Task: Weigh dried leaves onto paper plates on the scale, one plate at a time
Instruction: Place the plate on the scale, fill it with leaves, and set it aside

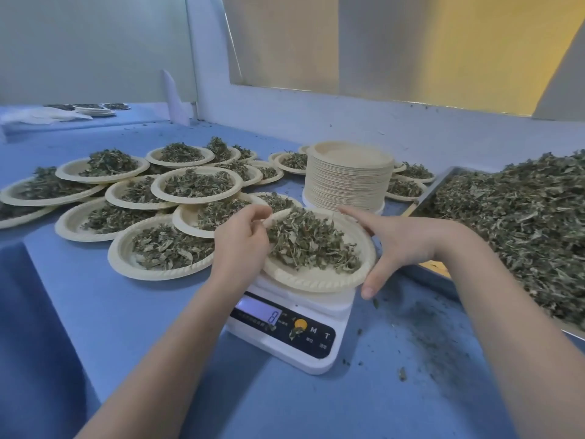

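Now both hands are on the loaded paper plate [319, 274], which sits on the white scale [294, 331] with its far rim tipped up a touch. The left hand [242, 239] pinches the near-left rim between curled fingers and thumb, while the right hand [402, 245] spreads wide, fingers straight along the far edge and thumb hooked under the right rim: by the look of it, a two-sided hold to keep the heap of dried leaves [311, 242] level. The plate is round, so it has no real long axis, but the heap runs from far-left to near-right. Filled plates [164, 245] crowd the left, probably where this one is headed; the stack of empty plates [348, 179] waits just behind, and the tray of loose leaves [512, 223] sits by the right arm for scooping
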Motion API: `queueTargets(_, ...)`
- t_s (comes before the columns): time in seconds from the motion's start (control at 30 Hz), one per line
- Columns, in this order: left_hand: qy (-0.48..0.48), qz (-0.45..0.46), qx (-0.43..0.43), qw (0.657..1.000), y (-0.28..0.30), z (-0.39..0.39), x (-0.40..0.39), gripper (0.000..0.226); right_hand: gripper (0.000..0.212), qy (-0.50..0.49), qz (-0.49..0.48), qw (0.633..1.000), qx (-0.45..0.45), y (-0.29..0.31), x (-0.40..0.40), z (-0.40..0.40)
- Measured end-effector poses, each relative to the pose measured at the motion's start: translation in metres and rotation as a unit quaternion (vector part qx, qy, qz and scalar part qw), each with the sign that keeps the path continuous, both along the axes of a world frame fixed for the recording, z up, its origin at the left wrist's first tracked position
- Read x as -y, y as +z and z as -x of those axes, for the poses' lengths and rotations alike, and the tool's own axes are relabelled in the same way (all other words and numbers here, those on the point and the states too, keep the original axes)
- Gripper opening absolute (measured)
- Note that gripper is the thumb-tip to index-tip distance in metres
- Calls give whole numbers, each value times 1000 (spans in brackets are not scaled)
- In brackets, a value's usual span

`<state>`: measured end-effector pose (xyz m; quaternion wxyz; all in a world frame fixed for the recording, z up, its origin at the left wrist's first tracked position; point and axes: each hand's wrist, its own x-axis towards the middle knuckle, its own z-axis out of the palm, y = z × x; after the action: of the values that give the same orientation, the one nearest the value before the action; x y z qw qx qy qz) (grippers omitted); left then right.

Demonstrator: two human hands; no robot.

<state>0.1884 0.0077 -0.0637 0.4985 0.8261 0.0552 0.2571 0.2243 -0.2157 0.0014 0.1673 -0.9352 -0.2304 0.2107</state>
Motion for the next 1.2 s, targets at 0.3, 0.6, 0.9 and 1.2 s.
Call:
queueTargets(0.3,63,16,22,998,31,-5,-46,29,107,-60,-184,977,86,22,-30,-13)
queueTargets(0.6,170,24,48,984,86,-14,-145,22,46,-66,-214,952,207,63,-160,-55)
queueTargets(0.9,224,17,36,974,112,-77,-258,42,17,-77,-211,967,117,73,-302,-145)
queueTargets(1.2,186,27,-69,980,74,-158,-318,44,36,-133,-310,941,-32,30,-365,-217)
